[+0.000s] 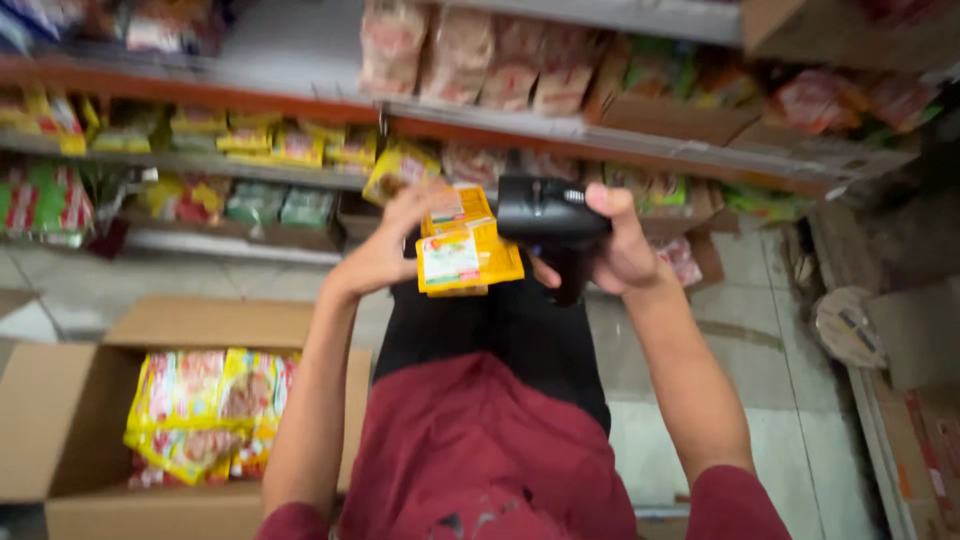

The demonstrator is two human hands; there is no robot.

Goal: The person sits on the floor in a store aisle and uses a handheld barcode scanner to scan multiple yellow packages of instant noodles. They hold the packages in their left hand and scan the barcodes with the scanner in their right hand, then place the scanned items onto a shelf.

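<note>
The person's left hand [385,250] is raised in front of the shelving, its fingers clasped around a small stack of flat yellow packets [463,250] with pale labels facing up. Just to the right of those packets, and touching their edge, is a black handheld scanner [552,215]; the right hand [622,245] grips it, fingers wrapped tight over its top and its handle pointing down. Below the packets are the person's dark red shirt [470,450] and black trousers [515,330]. Lower left of the packets, an open cardboard box [60,420] sits on the tiled floor [760,400], holding more yellow and red packets [205,410]. Behind the packets runs an orange-edged shelf [600,135] stacked with blurred bagged goods, and another cardboard box [920,400] stands far right.
</note>
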